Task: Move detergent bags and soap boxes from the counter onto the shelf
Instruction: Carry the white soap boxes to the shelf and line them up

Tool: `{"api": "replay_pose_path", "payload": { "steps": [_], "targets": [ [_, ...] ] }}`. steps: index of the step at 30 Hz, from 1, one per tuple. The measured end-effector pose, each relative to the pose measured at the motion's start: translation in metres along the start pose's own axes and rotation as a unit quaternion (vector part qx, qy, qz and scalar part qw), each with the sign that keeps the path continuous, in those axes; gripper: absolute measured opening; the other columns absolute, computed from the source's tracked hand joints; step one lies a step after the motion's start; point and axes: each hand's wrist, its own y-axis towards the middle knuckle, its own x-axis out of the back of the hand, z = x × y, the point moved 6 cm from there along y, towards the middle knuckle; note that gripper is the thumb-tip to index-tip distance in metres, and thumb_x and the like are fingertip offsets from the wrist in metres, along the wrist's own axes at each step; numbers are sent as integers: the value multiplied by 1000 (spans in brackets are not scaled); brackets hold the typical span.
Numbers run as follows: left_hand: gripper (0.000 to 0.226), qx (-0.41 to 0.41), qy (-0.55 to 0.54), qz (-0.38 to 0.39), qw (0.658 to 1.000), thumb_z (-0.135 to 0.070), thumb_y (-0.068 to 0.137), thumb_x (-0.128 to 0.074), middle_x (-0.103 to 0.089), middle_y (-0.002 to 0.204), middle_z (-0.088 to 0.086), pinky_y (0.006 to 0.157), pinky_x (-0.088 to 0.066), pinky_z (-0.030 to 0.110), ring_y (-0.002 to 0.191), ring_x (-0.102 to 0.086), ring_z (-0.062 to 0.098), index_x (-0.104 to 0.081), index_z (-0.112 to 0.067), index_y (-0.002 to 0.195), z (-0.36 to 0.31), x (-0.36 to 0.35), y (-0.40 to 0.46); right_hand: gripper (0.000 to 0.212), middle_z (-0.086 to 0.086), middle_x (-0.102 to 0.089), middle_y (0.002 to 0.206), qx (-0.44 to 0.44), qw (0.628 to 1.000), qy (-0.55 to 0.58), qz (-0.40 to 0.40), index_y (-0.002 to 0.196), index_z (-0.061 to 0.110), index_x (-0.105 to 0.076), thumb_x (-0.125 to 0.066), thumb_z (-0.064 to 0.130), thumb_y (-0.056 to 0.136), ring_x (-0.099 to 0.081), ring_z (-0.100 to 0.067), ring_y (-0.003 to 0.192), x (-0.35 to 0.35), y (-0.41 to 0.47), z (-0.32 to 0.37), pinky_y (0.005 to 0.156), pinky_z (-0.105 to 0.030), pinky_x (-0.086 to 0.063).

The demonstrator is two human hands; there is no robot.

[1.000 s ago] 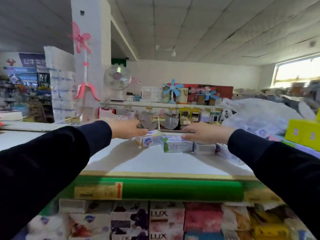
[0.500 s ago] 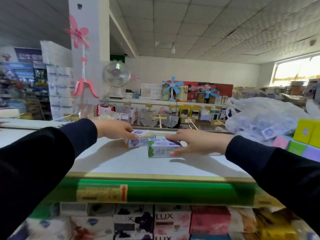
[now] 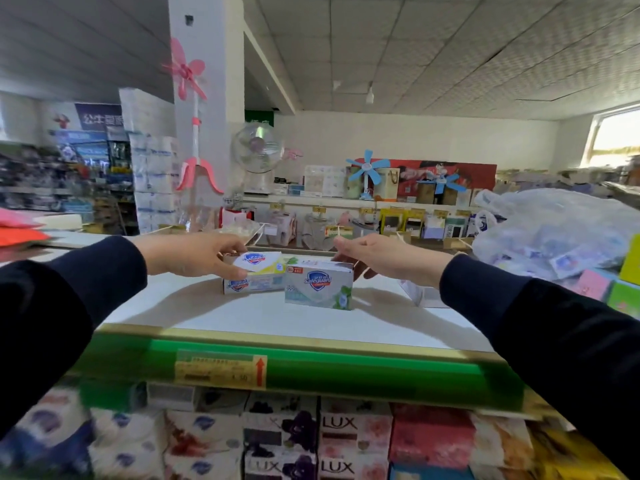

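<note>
Two Safeguard soap boxes lie on the white counter top (image 3: 270, 317). My left hand (image 3: 194, 254) grips the white-and-yellow box (image 3: 258, 270) from its left end, thumb under, fingers over. My right hand (image 3: 381, 258) reaches over the white-and-green box (image 3: 318, 285), its fingers curled behind the box's far right edge. Another pale box (image 3: 420, 294) lies partly under my right forearm. The shelf (image 3: 311, 441) below the green price rail (image 3: 346, 372) holds rows of LUX and other soap boxes.
A plastic bag (image 3: 554, 230) full of small packets sits at the right on the counter, with coloured boxes (image 3: 620, 285) beside it. Red packets (image 3: 17, 233) lie at the far left. Fans and store shelving stand behind the counter.
Both hands have drawn the two soap boxes toward the counter's front edge. The green box now stands with its printed face toward me.
</note>
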Motion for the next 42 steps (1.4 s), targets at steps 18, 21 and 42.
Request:
{"api": "replay_pose_path", "payload": {
  "steps": [18,21,42],
  "targets": [
    [39,-34,-106,-70,991,-41,83,-80,-67,116,-12,84,-50,26,98,-64,8,-62,-35,117,-8,-6,-35,32,1,-70,118,20,996,16,87,119,20,-62,-76,21,90,-69,-23,110,3,-1,-12,97,-40,-58],
    [25,-24,-126,-86,988,-39,85,-79,-73,110,-12,85,-55,28,95,-68,10,-66,-32,105,-13,-7,-37,28,0,-74,114,17,993,67,94,116,18,-67,-75,20,89,-71,-22,107,-2,5,-11,90,-32,-61],
    [14,202,-163,-267,928,-35,85,-80,-76,97,-24,74,-57,21,86,-74,3,-73,-37,97,21,56,-303,50,2,-78,114,284,906,196,246,119,23,-72,-77,43,73,-73,-13,103,-61,8,172,96,-36,-58]
  ]
}}
